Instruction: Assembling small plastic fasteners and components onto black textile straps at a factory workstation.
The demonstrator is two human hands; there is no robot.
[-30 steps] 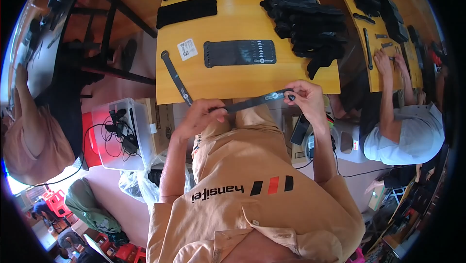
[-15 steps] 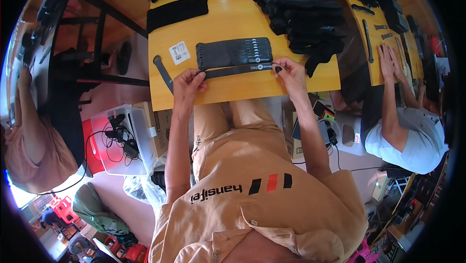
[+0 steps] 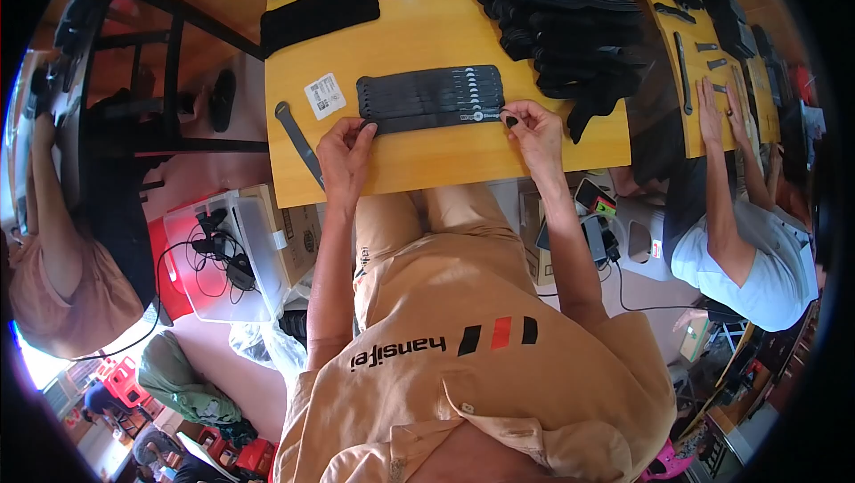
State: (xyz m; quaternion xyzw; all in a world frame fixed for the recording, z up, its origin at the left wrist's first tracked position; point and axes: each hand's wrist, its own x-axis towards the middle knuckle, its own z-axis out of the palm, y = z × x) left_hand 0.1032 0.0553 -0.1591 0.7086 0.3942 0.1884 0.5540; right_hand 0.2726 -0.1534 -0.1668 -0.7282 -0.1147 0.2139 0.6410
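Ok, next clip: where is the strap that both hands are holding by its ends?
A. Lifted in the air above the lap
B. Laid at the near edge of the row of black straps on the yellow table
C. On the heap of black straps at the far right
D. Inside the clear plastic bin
B: the left hand and right hand press the ends of the black strap flat against the row of straps on the yellow table.

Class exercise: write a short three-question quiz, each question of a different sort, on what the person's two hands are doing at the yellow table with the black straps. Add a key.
1. True or false: the left hand and the right hand are at opposite ends of the row of black straps.
2. Which lies just left of that row on the yellow table? A: a white label card; B: a red cup; C: a pair of scissors.
3. Fill in: a single long strap lies at the table's ____ edge, partly overhanging it.

Key: 1 true; 2 A; 3 left.
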